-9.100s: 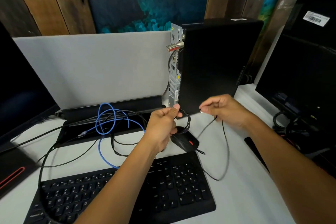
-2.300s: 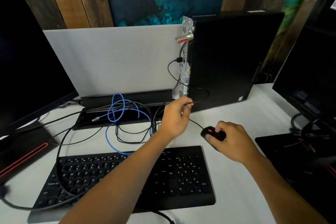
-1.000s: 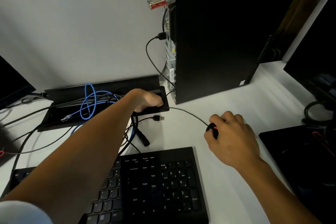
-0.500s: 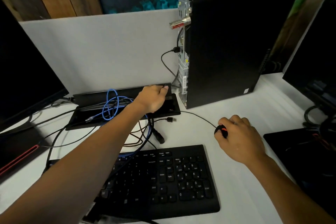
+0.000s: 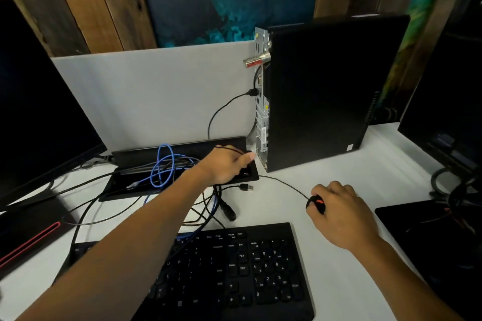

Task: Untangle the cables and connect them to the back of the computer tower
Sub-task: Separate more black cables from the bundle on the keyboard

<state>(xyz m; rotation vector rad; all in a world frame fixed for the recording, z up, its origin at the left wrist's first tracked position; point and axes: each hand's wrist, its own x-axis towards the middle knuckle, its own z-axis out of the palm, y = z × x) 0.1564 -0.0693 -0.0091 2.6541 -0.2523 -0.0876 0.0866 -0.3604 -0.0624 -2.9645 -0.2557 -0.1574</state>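
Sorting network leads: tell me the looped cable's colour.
Blue; the looped cable shows in the head view.

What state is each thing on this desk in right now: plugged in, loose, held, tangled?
Computer tower: upright, back panel facing left, one black cable plugged in.
Loose USB plug: unplugged, lying on the desk.
Blue cable: looped, tangled with black cables.
Mouse: on the desk, gripped by the right hand.
Left hand: at the cable tray, black cable over its fingers.
Keyboard: flat, cables running under its far edge.
Monitors: dark.
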